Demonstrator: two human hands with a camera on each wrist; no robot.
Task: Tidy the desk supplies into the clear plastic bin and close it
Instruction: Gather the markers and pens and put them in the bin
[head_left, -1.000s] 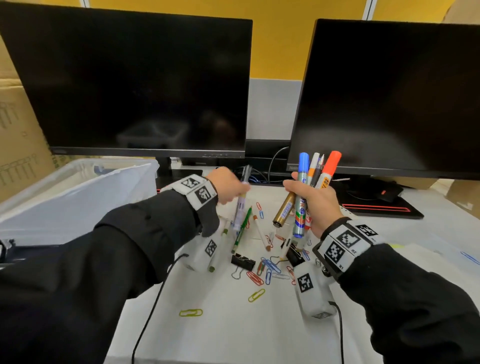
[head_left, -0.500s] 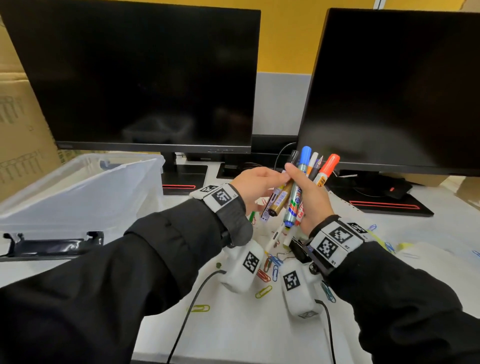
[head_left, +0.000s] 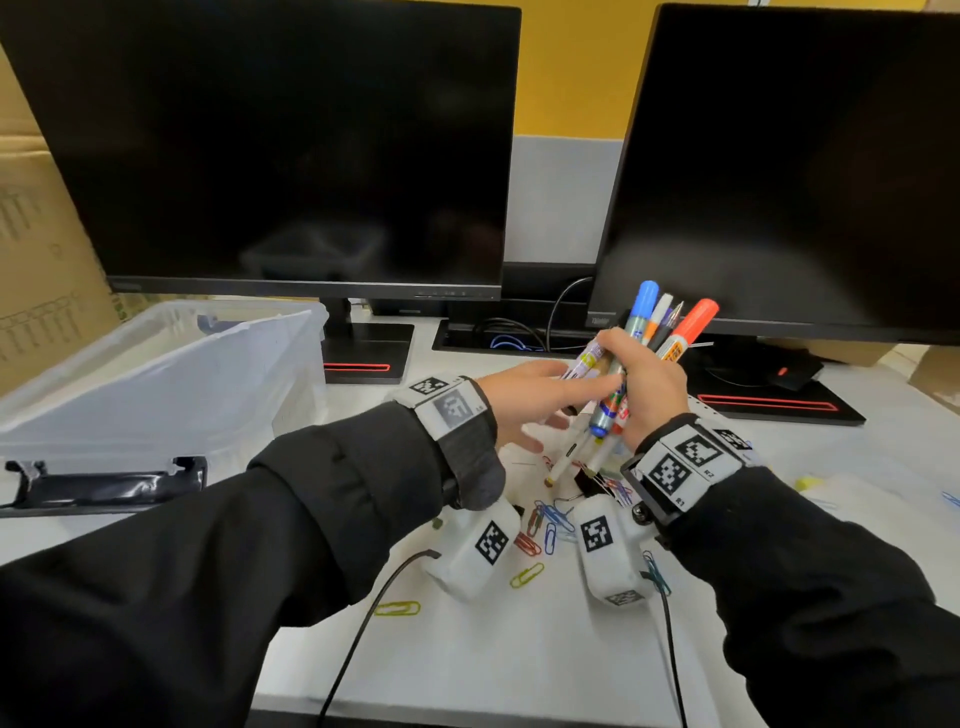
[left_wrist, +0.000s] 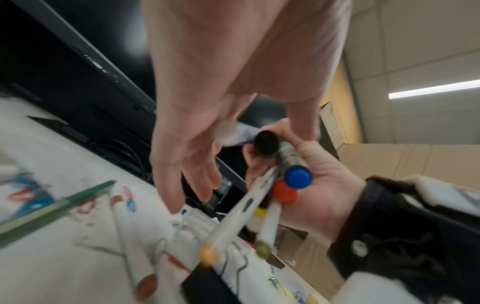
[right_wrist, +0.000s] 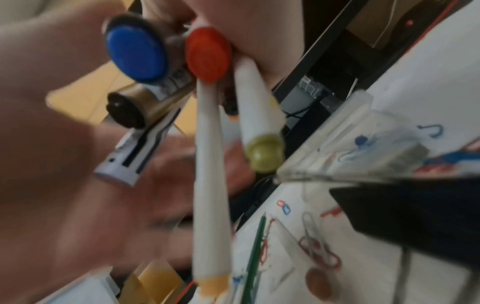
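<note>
My right hand (head_left: 652, 387) grips an upright bundle of markers and pens (head_left: 644, 325) with blue, orange and white caps, held above the desk before the right monitor. In the right wrist view the bundle (right_wrist: 207, 55) shows its blue and red ends close up. My left hand (head_left: 530, 402) lies just left of it, fingers straight, fingertips touching the bundle's lower barrels and holding nothing. The clear plastic bin (head_left: 171, 364) stands open at the left. Coloured paper clips (head_left: 545, 525) and a black binder clip (head_left: 592, 480) lie under the hands. A green pencil (left_wrist: 57, 207) lies on the desk.
Two dark monitors (head_left: 291, 156) stand at the back on black bases (head_left: 363, 358). A black-latched lid part (head_left: 104, 483) lies in front of the bin. Cardboard boxes (head_left: 41, 260) stand at the far left. Cables (head_left: 363, 623) run from the wrist cameras toward the front edge.
My left hand carried a marker from the desk to the right hand's bundle, and the right hand now holds it. The left fingers have straightened and let go.
</note>
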